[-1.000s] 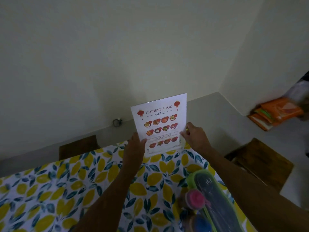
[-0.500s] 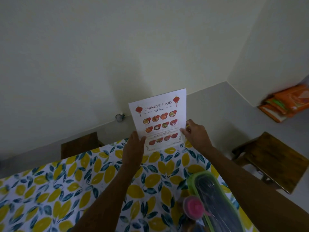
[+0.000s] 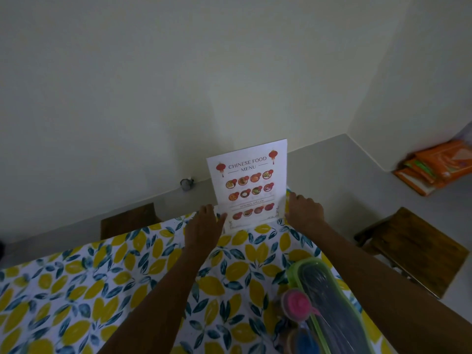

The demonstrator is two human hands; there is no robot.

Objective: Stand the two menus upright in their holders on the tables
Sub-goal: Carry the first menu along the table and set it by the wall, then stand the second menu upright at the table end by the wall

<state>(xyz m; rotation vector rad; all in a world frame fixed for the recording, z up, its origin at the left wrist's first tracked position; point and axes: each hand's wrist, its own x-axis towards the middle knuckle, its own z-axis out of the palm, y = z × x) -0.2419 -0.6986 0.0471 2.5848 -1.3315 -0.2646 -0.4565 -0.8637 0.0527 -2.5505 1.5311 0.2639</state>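
A white "Chinese Food Menu" sheet (image 3: 249, 183) stands upright at the far edge of a table covered with a lemon-print cloth (image 3: 107, 282). My left hand (image 3: 204, 226) touches its lower left corner, fingers curled against the sheet. At the lower right edge my right hand (image 3: 302, 209) grips it. A clear holder seems to frame the menu's base, but I cannot make it out well. Only one menu is in view.
A green-rimmed clear container (image 3: 329, 300) and jars with pink (image 3: 297, 304) and blue lids stand at the near right of the table. Wooden stools (image 3: 413, 249) (image 3: 129, 221) sit beyond the table. Orange packets (image 3: 434, 166) lie on the floor by the wall.
The menu stays upright between my hands. My right hand has slid slightly down its right edge, and the view has shifted a little to the left.
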